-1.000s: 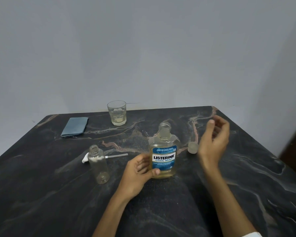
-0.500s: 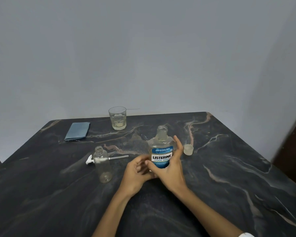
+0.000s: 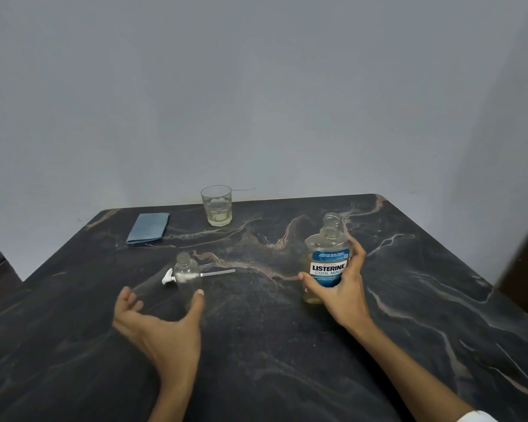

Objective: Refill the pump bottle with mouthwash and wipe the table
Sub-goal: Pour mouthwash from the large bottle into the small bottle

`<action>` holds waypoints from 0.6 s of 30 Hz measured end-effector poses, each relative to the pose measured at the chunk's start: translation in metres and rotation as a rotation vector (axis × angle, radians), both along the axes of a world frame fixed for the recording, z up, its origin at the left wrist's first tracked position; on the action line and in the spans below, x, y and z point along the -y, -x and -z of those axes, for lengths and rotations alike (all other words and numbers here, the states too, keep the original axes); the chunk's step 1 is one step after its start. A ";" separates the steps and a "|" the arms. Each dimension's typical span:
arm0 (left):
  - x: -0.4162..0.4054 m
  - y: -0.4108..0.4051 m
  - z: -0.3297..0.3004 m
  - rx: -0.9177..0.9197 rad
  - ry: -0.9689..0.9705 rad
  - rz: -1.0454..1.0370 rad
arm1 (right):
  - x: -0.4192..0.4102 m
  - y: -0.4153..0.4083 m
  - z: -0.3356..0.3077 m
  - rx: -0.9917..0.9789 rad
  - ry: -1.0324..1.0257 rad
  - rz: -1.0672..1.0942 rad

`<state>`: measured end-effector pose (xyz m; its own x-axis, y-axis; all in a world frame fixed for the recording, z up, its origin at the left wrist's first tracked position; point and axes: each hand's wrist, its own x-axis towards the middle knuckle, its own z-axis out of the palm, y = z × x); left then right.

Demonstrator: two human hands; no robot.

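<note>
The right hand (image 3: 345, 287) is gripping the Listerine Cool Mint mouthwash bottle (image 3: 326, 257) at the right of centre in the frame, thumb across the front below the label and fingers curling round the far side. The bottle is standing upright on the dark marbled counter (image 3: 256, 345) with its cap off and pale yellow liquid showing near its base. The left hand (image 3: 159, 324) is spreading wide in the lower left of centre, thumb and fingers apart, cupping toward the small clear pump bottle (image 3: 188, 281) and holding nothing; the thumb tip is lying just beside the bottle's lower right side, and whether it is touching cannot be told. That pump bottle is standing upright and open-necked, left of centre, and looking empty. Behind it the white pump head with its dip tube (image 3: 195, 275) is lying flat on the counter, the tube pointing toward the right. Toward the back edge of the counter, a clear drinking glass (image 3: 216, 206) is holding a little pale liquid, and a folded blue cloth (image 3: 148, 228) is lying to its left, well apart from both hands.
</note>
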<state>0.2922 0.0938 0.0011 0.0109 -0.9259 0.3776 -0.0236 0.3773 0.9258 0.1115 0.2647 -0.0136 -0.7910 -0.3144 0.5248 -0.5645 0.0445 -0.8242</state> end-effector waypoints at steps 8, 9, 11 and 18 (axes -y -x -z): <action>0.021 0.021 0.005 0.142 -0.276 0.333 | 0.000 0.002 0.003 0.013 0.029 -0.007; 0.020 0.023 0.004 0.126 -0.277 0.348 | 0.000 0.003 0.003 0.013 0.029 -0.003; 0.014 0.028 0.003 0.092 -0.276 0.364 | 0.000 0.002 0.003 0.011 0.033 0.003; -0.025 0.059 -0.005 0.061 -0.229 0.550 | 0.000 0.001 0.001 -0.002 0.056 0.040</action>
<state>0.2331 0.1186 0.0058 -0.5087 -0.8472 0.1530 0.0629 0.1406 0.9881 0.1110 0.2648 -0.0146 -0.8014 -0.2527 0.5421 -0.5645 0.0203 -0.8252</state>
